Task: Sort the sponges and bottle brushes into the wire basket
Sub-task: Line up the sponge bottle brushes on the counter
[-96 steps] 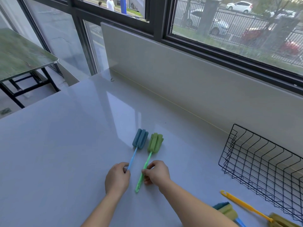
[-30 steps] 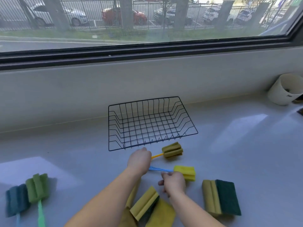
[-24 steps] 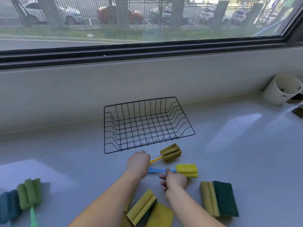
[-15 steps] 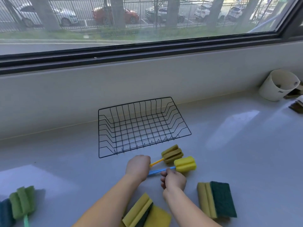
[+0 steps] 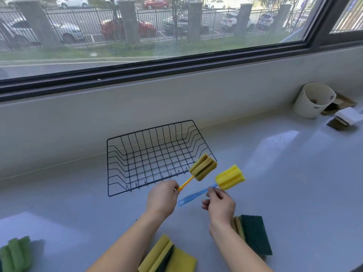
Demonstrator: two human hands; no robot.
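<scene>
The left hand (image 5: 162,197) is gripping the orange-handled olive sponge bottle brush (image 5: 203,167), the fist hiding the handle's end. The right hand (image 5: 221,203) is pinching the blue-handled yellow sponge bottle brush (image 5: 230,177) near its head. Both heads are pointing beyond the fingers, by the black wire basket (image 5: 107,165)'s near right corner.

Only the arms show, really: the left hand (image 5: 162,197) and right hand (image 5: 221,203) are both bare, and the left forearm (image 5: 125,244) and right forearm (image 5: 235,250) are bare skin right down to the bottom edge.
</scene>
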